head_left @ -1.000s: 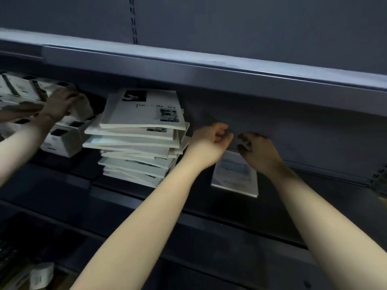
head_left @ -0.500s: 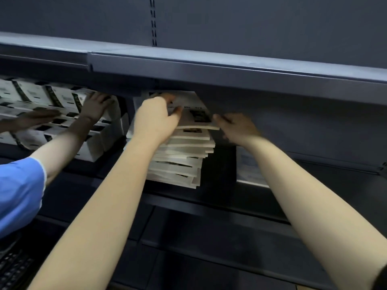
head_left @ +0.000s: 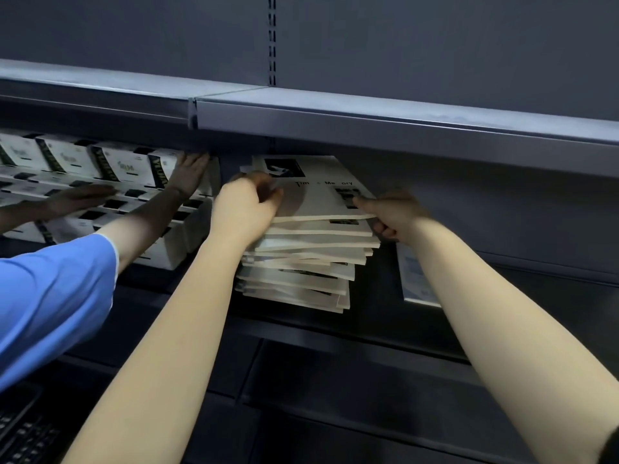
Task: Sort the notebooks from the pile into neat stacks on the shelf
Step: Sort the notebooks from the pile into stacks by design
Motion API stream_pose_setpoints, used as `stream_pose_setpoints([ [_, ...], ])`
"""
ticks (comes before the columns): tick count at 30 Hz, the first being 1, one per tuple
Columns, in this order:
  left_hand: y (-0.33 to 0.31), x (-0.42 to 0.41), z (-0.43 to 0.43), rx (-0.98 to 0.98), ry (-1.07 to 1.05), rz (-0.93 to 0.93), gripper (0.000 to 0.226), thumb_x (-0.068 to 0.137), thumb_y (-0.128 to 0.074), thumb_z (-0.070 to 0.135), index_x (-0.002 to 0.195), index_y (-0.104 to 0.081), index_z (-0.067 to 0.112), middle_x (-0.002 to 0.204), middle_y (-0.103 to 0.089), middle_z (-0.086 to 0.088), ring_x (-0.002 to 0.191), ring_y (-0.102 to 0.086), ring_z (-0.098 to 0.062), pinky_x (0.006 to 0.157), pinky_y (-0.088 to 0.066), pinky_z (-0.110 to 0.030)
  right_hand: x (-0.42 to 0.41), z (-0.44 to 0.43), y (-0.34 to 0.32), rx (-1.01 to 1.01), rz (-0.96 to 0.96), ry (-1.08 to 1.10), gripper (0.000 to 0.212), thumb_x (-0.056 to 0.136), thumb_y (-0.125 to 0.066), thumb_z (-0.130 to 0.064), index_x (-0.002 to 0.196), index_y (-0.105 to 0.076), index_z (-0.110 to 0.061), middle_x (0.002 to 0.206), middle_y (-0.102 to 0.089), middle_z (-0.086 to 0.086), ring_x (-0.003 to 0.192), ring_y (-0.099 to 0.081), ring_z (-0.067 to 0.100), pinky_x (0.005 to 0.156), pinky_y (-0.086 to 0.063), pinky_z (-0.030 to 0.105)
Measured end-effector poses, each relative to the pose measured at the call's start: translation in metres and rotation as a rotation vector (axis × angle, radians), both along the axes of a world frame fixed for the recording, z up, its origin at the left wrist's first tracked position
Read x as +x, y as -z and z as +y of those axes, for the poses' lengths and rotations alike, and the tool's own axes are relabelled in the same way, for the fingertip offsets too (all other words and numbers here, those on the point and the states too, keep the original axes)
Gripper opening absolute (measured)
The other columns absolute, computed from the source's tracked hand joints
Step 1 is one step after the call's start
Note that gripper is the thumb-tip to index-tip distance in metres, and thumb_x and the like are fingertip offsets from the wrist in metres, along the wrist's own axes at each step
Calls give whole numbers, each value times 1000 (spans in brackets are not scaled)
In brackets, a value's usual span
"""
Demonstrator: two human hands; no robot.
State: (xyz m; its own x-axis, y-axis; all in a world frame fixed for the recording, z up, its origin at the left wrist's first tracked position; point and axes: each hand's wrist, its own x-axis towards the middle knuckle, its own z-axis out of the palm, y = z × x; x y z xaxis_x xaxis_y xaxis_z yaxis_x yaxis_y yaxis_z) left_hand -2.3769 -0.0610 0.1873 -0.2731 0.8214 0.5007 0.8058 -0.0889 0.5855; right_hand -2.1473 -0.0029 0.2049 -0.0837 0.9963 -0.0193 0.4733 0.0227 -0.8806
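Notebook pile [head_left: 308, 259], side edges behind left hand [head_left: 244, 209], right hand [head_left: 397, 216]

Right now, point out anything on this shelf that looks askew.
The pile of white softcover notebooks is ragged: lower copies lie fanned and twisted, edges jutting unevenly. One pale notebook lies alone to its right.

**Painted metal, matt paper, card and cloth**

The upper shelf [head_left: 402, 128] is smooth sheet metal painted dark grey, with a dull sheen along its front edge. The back panel [head_left: 435, 45] has the same paint and looks matt. The pile of notebooks [head_left: 301, 259] is off-white paper. The top notebook [head_left: 321, 195] has a smooth matt cover printed in black. The boxes [head_left: 127, 165] on the left look like lightly glossy white card. The sleeve [head_left: 50, 296] is smooth blue cloth.
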Motion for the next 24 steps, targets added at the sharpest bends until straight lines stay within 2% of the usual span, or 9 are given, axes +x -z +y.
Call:
stream_pose_setpoints([
  [2, 0, -2, 1, -2, 6, -2, 35, 89, -54, 41, 117, -62, 23, 113, -65, -6, 99, -62, -26, 85, -50, -34, -1, 2, -2, -23, 74, -1, 20, 90, -62, -28, 91, -59, -8, 61, -50, 7, 39, -36, 10, 33, -26, 16],
  [5, -1, -2, 2, 5, 10, -6, 35, 88, -55, 40, 117, -63, 22, 111, -66, -6, 98, -62, -27, 86, -52, -39, -2, 2, -3, -53, 255, -9, 22, 94, -57, -17, 110, -56, -3, 85, -60, 14, 45, -46, 12, 33, -29, 17],
  [8, -1, 1, 1, 33, 20, -9, 37, 86, -57, 40, 118, -62, 22, 111, -67, -5, 98, -63, -26, 85, -52, -41, 0, -3, -1, -73, 427, -1, 16, 93, -57, -10, 108, -50, -8, 90, -61, 10, 41, -56, 11, 36, -40, 15],
  [12, -1, 4, 1, 36, 44, 44, 40, 87, -56, 39, 123, -60, 21, 115, -66, -6, 101, -62, -27, 85, -52, -39, 3, -6, 7, -46, 471, 21, 7, 93, -57, -10, 96, -54, -15, 105, -61, 10, 58, -57, 16, 40, -44, 16],
  [16, -4, 10, 1, 36, 57, 73, 39, 89, -55, 39, 124, -59, 20, 113, -67, -5, 92, -65, -27, 82, -52, -36, 8, -10, 9, -7, 493, 55, 10, 95, -54, -9, 89, -52, -18, 93, -60, 6, 50, -50, 15, 36, -38, 15],
  [18, -6, 15, 1, 30, 76, 64, 39, 90, -55, 39, 125, -57, 21, 109, -68, -3, 87, -65, -25, 81, -52, -36, 15, -11, 11, 8, 478, 78, 8, 95, -53, -10, 92, -52, -17, 89, -59, 3, 48, -48, 13, 36, -35, 15],
  [21, -9, 28, 3, 37, 100, 100, 39, 91, -55, 39, 126, -56, 21, 109, -67, -3, 100, -61, -26, 85, -50, -37, 32, -10, 14, 15, 487, 123, 8, 95, -54, -11, 93, -53, -19, 90, -59, 3, 47, -47, 12, 38, -35, 17],
  [24, -13, 51, 10, 60, 139, 153, 41, 91, -54, 39, 128, -54, 21, 117, -64, -6, 106, -58, -28, 81, -46, -32, 56, -10, 15, 59, 493, 177, 5, 95, -53, -10, 92, -54, -15, 91, -61, 7, 48, -46, 12, 39, -34, 20],
])
